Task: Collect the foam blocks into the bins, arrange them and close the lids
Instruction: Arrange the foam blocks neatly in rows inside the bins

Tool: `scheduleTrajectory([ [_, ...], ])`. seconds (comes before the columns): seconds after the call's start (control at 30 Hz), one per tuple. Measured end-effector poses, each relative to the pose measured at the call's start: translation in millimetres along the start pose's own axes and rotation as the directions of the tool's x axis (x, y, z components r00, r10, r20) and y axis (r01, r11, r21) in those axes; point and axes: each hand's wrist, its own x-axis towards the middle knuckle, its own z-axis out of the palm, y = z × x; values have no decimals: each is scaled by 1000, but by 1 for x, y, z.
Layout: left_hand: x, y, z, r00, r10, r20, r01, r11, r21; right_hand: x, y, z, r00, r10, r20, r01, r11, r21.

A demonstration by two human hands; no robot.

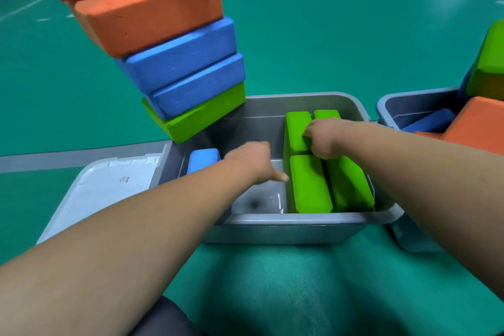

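Observation:
A grey bin (286, 219) stands in front of me on the green floor. Several green foam blocks (309, 185) stand on edge in its right half, and a blue block (203, 159) leans at its left wall. My right hand (326, 139) rests on the green blocks, fingers curled over the top of the far left one. Over the bin's middle hangs my left hand (252, 161), with a thumb or finger touching the side of the near green block; I cannot tell whether it holds anything. The bin's pale lid (103, 191) lies flat on the floor to the left.
A leaning stack of orange, blue and green blocks (169, 43) rises behind the bin's left corner. A second grey bin (409, 106) at the right holds orange, blue and green blocks piled loosely. White court lines cross the green floor behind.

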Motion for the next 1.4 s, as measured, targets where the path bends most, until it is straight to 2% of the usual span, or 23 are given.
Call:
scheduleTrajectory([
  [0.1, -4, -25, -8, 958, -238, -158, 249, 967, 54, -6, -13, -7, 999, -44, -19, 44, 999, -12],
  [0.17, -6, -44, -7, 915, -378, -141, 391, 917, 78, -9, -22, -13, 997, -76, -30, 76, 997, -10],
  [0.23, -10, -56, -8, 856, -514, -63, 517, 852, 81, -12, -31, -18, 994, -96, -45, 96, 995, -2],
  [0.37, -13, -68, -7, 814, -575, 83, 556, 813, 175, -13, -44, -27, 991, -120, -59, 122, 992, 22],
  [0.47, -14, -63, -5, 794, -605, 56, 589, 790, 172, -15, -49, -32, 987, -132, -95, 138, 989, 57],
  [0.53, -16, -54, -3, 814, -581, 25, 576, 812, 98, -15, -50, -33, 984, -142, -106, 149, 987, 58],
  [0.6, -11, -46, 2, 851, -525, 5, 522, 847, 106, -15, -49, -32, 984, -144, -108, 151, 987, 56],
  [0.67, -9, -41, 8, 853, -522, -17, 522, 852, 49, -16, -45, -32, 985, -136, -110, 143, 988, 63],
  [0.8, -11, -30, 11, 876, -482, 23, 483, 875, -32, -15, -33, -30, 986, -102, -131, 105, 994, 20],
  [0.93, -10, -10, 13, 977, -205, 51, 209, 974, -86, -12, -20, -22, 995, -29, -94, 31, 999, 22],
  [1.0, -11, 0, 17, 995, -94, 23, 95, 993, -72, -12, -12, -20, 998, 14, -67, -12, 999, 38],
  [1.07, -13, 8, 23, 999, -47, -4, 46, 996, -71, -11, -5, -18, 997, 45, -62, -43, 998, 35],
  [1.2, -9, 17, 25, 992, -97, -78, 82, 981, -174, -10, 5, -14, 997, 66, -45, -65, 998, 20],
  [1.27, -5, 17, 23, 987, -143, -70, 124, 966, -225, -11, 9, -12, 997, 70, -44, -68, 997, 43],
  [1.4, -8, 15, 25, 965, -189, 180, 238, 920, -310, -13, 14, -10, 997, 63, -39, -61, 996, 61],
])
